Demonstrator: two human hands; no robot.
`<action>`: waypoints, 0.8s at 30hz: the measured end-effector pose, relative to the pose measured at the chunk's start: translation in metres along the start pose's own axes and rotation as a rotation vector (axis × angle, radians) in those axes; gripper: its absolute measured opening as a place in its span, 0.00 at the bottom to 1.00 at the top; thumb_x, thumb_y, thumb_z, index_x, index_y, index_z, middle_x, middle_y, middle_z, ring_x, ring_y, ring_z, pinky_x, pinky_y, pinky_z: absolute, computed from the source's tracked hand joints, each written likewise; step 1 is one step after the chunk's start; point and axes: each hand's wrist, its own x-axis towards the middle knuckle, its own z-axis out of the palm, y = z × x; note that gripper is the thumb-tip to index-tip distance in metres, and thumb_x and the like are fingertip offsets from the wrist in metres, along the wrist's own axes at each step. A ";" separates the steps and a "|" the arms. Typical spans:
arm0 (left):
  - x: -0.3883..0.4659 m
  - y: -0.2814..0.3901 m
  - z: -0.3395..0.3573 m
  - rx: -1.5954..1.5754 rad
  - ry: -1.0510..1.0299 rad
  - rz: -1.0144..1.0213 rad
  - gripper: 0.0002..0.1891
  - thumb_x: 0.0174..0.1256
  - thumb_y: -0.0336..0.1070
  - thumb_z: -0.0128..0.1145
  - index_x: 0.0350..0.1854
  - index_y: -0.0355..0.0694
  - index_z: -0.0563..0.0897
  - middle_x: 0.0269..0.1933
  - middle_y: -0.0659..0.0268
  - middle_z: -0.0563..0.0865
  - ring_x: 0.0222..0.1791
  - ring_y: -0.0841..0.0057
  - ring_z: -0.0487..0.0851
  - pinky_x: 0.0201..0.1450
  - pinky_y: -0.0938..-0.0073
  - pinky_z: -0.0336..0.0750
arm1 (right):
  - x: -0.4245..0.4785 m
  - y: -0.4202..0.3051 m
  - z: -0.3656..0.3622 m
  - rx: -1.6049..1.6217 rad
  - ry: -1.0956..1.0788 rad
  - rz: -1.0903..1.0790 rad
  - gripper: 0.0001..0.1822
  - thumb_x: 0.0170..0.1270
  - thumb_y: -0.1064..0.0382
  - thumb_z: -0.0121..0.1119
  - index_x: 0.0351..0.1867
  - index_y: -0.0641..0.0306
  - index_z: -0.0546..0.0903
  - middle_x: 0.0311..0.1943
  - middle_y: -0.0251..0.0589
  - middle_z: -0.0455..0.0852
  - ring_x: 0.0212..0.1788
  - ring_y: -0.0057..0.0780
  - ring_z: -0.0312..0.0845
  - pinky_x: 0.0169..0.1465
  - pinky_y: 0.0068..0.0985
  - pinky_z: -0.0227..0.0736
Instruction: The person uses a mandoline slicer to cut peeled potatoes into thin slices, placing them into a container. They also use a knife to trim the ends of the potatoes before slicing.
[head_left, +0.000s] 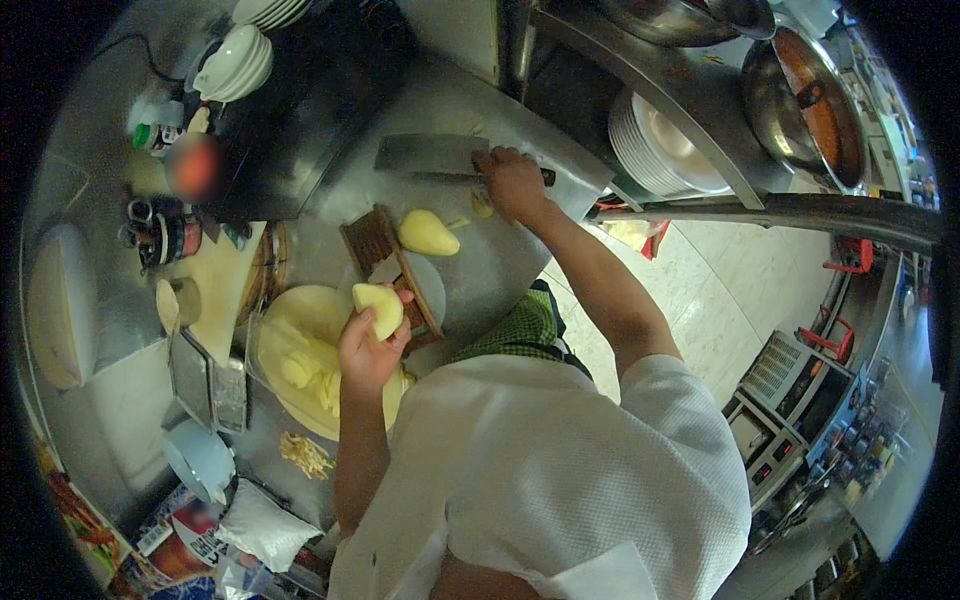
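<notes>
My left hand (375, 341) holds a peeled, cut piece of potato (379, 309) with a pale flat face. My right hand (514, 184) is at the dark handle of a cleaver (431, 154), whose broad blade lies flat against the steel counter; whether the fingers are closed round the handle is hard to tell. Between the hands sits a peeled whole potato (429, 232). Beside it, a wooden-framed slicer or grater (371, 238) rests over a pale round disc (427, 281). Under my left forearm, a clear tub (259, 352) contains peeled yellow pieces.
A pale cutting board (214, 300) and metal trays (191, 379) stand left of the tub. Light scraps (306, 455) lie on the counter near a blue pot (199, 459). At upper right, a shelf (645, 71) holds metal bowls, with stacked plates (660, 150) beneath.
</notes>
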 end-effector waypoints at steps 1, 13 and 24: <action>-0.004 0.001 0.002 -0.008 -0.002 0.006 0.21 0.72 0.39 0.54 0.63 0.37 0.75 0.56 0.46 0.83 0.34 0.72 0.76 0.37 0.75 0.72 | 0.008 0.003 -0.003 -0.035 -0.043 0.039 0.20 0.66 0.61 0.56 0.59 0.52 0.82 0.48 0.47 0.85 0.51 0.46 0.84 0.53 0.43 0.80; -0.024 -0.012 -0.024 0.005 0.082 -0.027 0.27 0.68 0.42 0.57 0.66 0.35 0.73 0.57 0.47 0.83 0.32 0.69 0.77 0.35 0.71 0.72 | -0.034 0.062 -0.028 0.088 -0.177 -0.203 0.16 0.65 0.61 0.55 0.53 0.55 0.84 0.44 0.52 0.86 0.47 0.50 0.86 0.47 0.46 0.83; -0.031 0.007 -0.015 -0.023 -0.012 0.118 0.19 0.77 0.33 0.51 0.67 0.41 0.76 0.67 0.56 0.80 0.67 0.62 0.79 0.65 0.55 0.77 | 0.004 0.042 0.040 -0.128 0.189 0.065 0.21 0.63 0.64 0.57 0.59 0.54 0.82 0.46 0.51 0.86 0.49 0.50 0.83 0.50 0.47 0.80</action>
